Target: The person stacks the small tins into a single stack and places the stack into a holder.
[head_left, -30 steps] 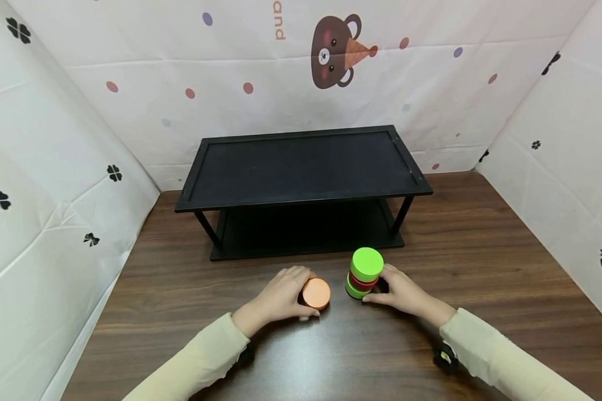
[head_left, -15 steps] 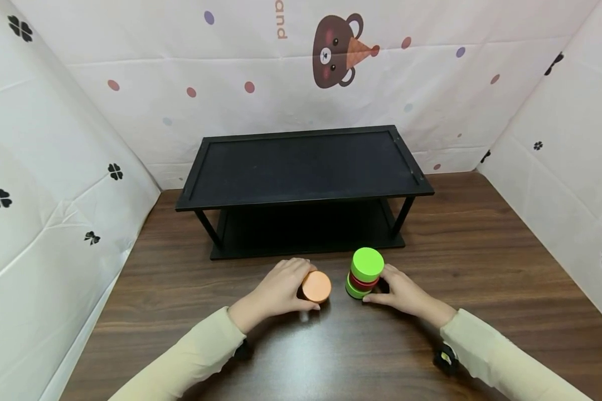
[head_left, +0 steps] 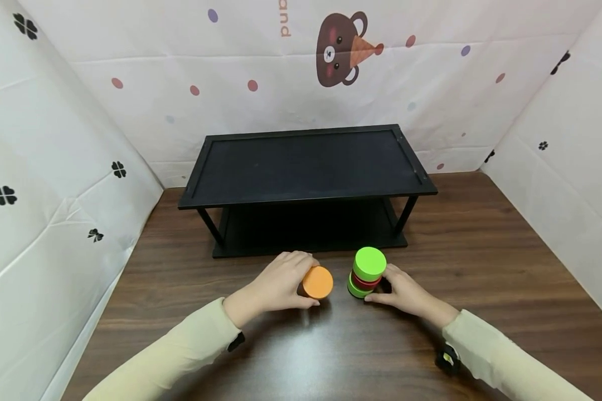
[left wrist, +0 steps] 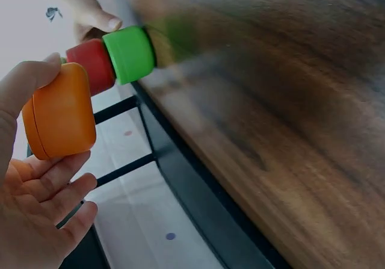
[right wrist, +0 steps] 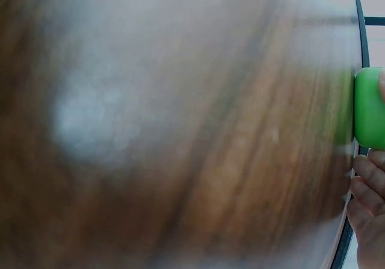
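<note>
At lower centre, the half-curled left hand [head_left: 283, 283] is lifting a smooth orange cylinder [head_left: 318, 282] clear of the wood-grain table [head_left: 481, 267], the right hand [head_left: 406, 291] similarly gripping a green-and-red cylinder stack [head_left: 369, 266].

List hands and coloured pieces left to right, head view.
Left hand → orange piece → green-and-red stack → right hand.

The letters "and" [head_left: 283, 18] run sideways on the white patterned backdrop [head_left: 236, 42].
</note>
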`<control>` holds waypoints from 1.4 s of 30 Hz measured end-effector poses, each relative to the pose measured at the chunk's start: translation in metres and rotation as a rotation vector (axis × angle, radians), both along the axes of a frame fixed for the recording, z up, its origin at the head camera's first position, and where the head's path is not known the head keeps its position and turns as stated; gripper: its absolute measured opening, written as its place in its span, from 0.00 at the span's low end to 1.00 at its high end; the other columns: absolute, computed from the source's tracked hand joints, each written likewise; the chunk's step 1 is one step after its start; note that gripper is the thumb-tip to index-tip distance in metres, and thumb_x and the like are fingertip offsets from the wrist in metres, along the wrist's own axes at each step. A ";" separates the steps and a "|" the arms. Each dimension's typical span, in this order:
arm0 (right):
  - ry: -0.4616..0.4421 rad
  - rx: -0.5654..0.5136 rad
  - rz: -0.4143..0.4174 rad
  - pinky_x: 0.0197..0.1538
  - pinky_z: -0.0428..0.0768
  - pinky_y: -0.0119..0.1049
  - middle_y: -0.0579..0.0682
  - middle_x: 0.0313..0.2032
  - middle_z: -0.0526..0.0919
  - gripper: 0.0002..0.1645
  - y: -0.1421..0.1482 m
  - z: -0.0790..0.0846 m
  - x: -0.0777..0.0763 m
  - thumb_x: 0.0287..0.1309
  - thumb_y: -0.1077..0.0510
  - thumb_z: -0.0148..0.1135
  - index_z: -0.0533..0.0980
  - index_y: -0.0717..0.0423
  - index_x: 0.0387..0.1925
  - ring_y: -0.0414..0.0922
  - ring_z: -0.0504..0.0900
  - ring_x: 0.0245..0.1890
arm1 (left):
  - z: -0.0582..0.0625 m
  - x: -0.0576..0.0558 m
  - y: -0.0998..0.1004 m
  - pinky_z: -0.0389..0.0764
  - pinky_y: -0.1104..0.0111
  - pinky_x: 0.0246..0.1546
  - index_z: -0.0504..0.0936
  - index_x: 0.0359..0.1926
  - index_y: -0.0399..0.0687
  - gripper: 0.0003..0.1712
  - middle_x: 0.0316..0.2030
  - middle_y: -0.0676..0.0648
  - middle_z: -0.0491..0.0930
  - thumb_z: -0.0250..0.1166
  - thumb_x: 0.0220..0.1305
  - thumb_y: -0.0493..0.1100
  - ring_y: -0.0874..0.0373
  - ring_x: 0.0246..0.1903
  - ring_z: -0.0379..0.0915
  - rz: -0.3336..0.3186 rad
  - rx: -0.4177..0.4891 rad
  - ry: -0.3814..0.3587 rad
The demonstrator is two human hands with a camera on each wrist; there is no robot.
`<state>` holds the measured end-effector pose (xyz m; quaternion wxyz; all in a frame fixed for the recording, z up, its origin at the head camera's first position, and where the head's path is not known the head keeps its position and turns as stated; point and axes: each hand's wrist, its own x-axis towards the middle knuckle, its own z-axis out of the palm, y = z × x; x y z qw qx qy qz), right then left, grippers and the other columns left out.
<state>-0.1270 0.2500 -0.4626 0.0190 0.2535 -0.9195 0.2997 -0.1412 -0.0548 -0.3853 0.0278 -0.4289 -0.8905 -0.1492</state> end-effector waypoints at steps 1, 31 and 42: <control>0.005 0.000 -0.001 0.47 0.78 0.48 0.49 0.44 0.80 0.30 0.000 0.000 0.000 0.45 0.50 0.74 0.75 0.56 0.50 0.48 0.78 0.46 | 0.002 0.000 0.000 0.73 0.59 0.54 0.74 0.52 0.45 0.37 0.48 0.49 0.78 0.74 0.45 0.60 0.55 0.53 0.72 -0.002 0.001 -0.002; -0.032 -0.002 0.004 0.53 0.76 0.51 0.50 0.51 0.79 0.34 -0.004 0.000 -0.001 0.48 0.47 0.72 0.72 0.56 0.55 0.50 0.77 0.52 | 0.054 -0.021 0.038 0.72 0.60 0.54 0.73 0.52 0.47 0.36 0.48 0.50 0.76 0.73 0.47 0.61 0.57 0.52 0.70 -0.016 0.075 0.032; -0.023 -0.004 0.022 0.53 0.76 0.51 0.49 0.51 0.79 0.36 -0.003 0.000 -0.001 0.49 0.47 0.72 0.71 0.56 0.57 0.49 0.77 0.52 | 0.061 -0.024 0.054 0.71 0.61 0.55 0.73 0.53 0.46 0.36 0.50 0.50 0.77 0.72 0.49 0.62 0.57 0.53 0.70 -0.020 0.080 0.002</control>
